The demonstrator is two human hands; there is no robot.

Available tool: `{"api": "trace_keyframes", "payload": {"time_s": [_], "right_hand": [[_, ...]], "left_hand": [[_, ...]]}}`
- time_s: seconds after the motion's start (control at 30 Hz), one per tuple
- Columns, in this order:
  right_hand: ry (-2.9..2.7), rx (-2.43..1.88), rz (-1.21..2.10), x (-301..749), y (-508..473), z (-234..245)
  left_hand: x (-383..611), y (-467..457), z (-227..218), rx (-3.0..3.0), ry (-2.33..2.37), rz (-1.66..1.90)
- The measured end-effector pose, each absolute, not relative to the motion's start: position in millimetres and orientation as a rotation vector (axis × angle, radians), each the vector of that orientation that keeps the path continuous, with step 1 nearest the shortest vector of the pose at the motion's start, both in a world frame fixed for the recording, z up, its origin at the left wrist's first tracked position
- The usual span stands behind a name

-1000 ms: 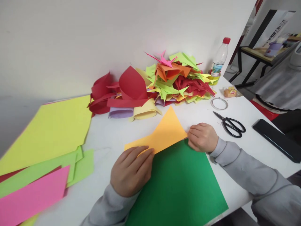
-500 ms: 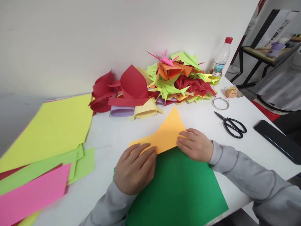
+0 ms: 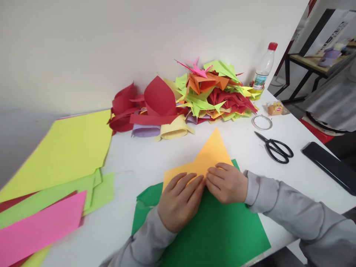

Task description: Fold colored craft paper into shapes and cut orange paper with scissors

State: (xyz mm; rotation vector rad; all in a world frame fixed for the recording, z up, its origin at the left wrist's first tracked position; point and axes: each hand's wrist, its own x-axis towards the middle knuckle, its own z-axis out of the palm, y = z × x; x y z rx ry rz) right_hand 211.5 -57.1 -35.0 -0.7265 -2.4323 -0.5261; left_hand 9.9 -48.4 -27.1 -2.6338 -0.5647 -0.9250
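Note:
A folded piece of orange paper (image 3: pixel 213 154) lies over a large green sheet (image 3: pixel 222 230), one pointed corner directed at the wall. My left hand (image 3: pixel 180 202) is closed on its near edge, fingers together and thumb hidden. Close beside it, my right hand (image 3: pixel 226 183) grips the same edge, and the fingertips of both hands almost meet. The paper's underside and the thumbs are out of sight.
Folded paper shapes (image 3: pixel 208 92) are heaped against the wall. Yellow sheets (image 3: pixel 75 144) and a pink strip (image 3: pixel 47 230) lie left. Rightward are scissors (image 3: pixel 274 146), a tape roll (image 3: pixel 261 122), a wrapped snack (image 3: pixel 275 108), a bottle (image 3: pixel 263 68) and a black phone-like slab (image 3: pixel 329 167).
Both hands and the orange paper have shifted right and slightly nearer. My hands have come together along the edge, and more of the green sheet's far side shows.

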Motion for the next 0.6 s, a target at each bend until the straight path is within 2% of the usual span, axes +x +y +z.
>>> {"api": "trace_keyframes", "payload": {"time_s": [0.6], "right_hand": [[-2.438, -0.729, -0.443, 211.0, -60.9, -36.5]], "left_hand": [[9.3, -52.1, -30.5, -2.667, -0.504, -0.915]]}}
